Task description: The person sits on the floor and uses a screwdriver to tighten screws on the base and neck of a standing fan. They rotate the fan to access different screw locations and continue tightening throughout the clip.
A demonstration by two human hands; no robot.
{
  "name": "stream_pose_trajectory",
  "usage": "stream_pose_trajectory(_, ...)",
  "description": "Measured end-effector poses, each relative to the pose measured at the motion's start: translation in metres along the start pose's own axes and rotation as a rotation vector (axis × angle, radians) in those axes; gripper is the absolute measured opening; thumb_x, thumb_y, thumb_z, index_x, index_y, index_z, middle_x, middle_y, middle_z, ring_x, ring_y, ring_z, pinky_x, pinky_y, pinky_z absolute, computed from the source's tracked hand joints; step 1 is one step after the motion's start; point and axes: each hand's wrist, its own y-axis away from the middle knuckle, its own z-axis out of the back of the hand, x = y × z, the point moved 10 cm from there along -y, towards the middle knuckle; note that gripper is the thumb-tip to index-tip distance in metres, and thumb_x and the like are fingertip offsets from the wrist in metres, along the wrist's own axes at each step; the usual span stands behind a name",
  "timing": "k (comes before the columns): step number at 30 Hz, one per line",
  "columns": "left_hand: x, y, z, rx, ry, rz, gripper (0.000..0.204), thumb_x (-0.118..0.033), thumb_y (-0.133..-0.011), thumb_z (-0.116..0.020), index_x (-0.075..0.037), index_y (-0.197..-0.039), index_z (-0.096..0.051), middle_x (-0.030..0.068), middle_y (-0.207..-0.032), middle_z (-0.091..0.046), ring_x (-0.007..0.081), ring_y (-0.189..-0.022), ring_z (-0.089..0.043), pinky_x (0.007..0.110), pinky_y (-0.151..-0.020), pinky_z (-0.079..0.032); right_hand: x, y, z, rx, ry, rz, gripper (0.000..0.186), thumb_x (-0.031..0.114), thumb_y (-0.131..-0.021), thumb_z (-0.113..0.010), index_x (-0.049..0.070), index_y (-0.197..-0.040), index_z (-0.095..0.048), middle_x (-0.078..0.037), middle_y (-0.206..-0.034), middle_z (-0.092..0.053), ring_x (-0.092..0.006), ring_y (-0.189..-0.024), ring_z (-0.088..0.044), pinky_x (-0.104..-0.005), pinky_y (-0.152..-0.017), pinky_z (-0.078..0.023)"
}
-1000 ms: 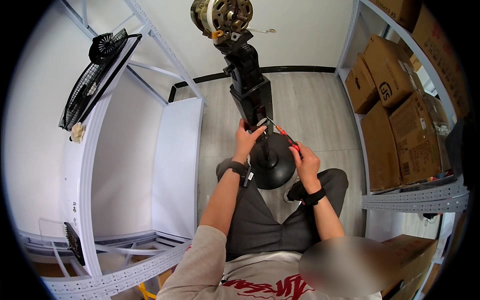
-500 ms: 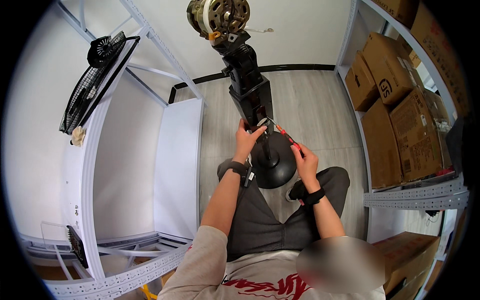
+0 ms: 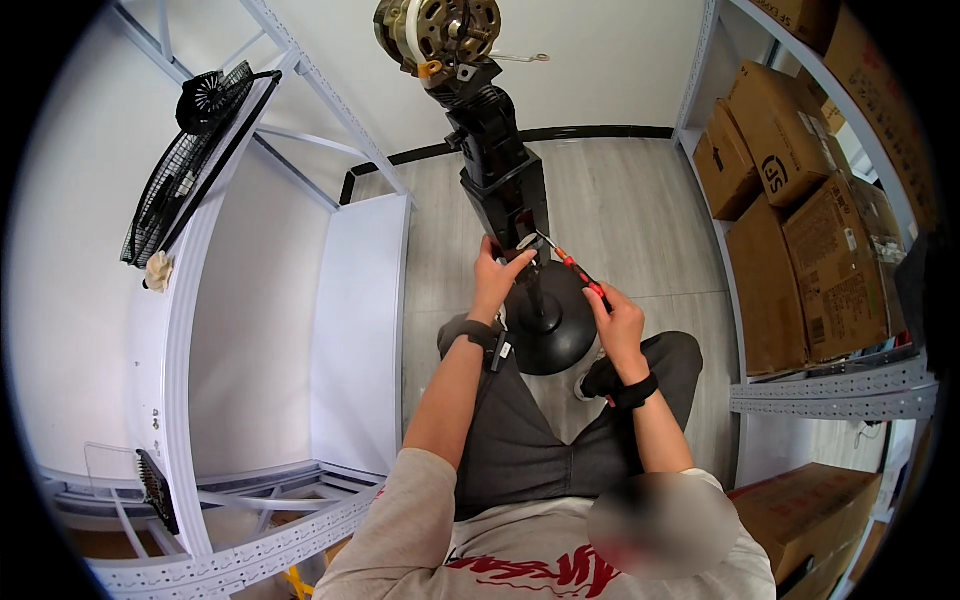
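A pedestal fan without its blade and grille stands in front of me, with a bare metal motor at its top. Its black control housing sits on the pole above a round black base. My left hand grips the housing's lower end, fingers at its left side, thumb reaching across beside a small pale round part. A red and black screwdriver is in my right hand, its shaft slanting up-left to the housing's lower end. Whether the tip touches a screw is too small to tell.
On the left shelf rack rest a black fan grille with blade, a pale crumpled piece and a black bristled piece. Cardboard boxes fill the right rack. My bent legs flank the base.
Both hands keep almost the same place at the housing. The screwdriver has shifted very slightly, and the whole view has moved a little.
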Motion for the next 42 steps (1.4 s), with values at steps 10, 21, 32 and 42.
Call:
stream_pose_trajectory(10,0.008,-0.001,0.000,-0.019,0.007,-0.001,0.050,-0.028,-0.071,-0.089,-0.002,-0.102,-0.060,0.0072,-0.091,-0.067,0.0177,-0.084,-0.062,0.033,-0.079,-0.051,0.022,-0.001,0.009,-0.077,0.294,0.273,0.028,0.026,-0.086,-0.076,0.011,-0.108,-0.071,-0.008,-0.073,-0.063,-0.0276,-0.062,-0.064,-0.0373,-0.053,-0.049)
stream_pose_trajectory(21,0.013,-0.003,0.000,0.007,0.029,-0.015,0.051,-0.026,-0.073,-0.089,-0.001,-0.105,-0.059,0.0082,-0.096,-0.068,0.0179,-0.090,-0.063,0.033,-0.083,-0.051,0.011,-0.012,0.008,0.084,0.117,0.068,0.031,0.033,-0.088,-0.073,0.006,-0.103,-0.072,-0.015,-0.084,-0.070,-0.0353,-0.069,-0.066,-0.0415,-0.059,-0.051)
stream_pose_trajectory(32,0.017,-0.002,-0.010,0.084,0.178,0.035,0.057,-0.013,-0.081,-0.083,0.000,-0.127,-0.052,0.0093,-0.121,-0.062,0.0172,-0.108,-0.061,0.030,-0.094,-0.049,-0.036,0.005,-0.030,0.215,-0.256,-0.235,0.028,0.030,-0.093,-0.069,0.004,-0.101,-0.071,-0.015,-0.071,-0.066,-0.0335,-0.063,-0.064,-0.0387,-0.058,-0.049)
stream_pose_trajectory(42,0.010,-0.008,-0.010,0.130,0.163,0.081,0.069,-0.007,-0.077,-0.086,0.000,-0.133,-0.047,0.0099,-0.124,-0.059,0.0186,-0.114,-0.059,0.032,-0.101,-0.046,0.020,0.001,0.013,-0.080,0.155,0.259,0.023,0.021,-0.087,-0.072,0.009,-0.106,-0.065,-0.008,-0.075,-0.058,-0.0274,-0.068,-0.063,-0.0409,-0.055,-0.049)
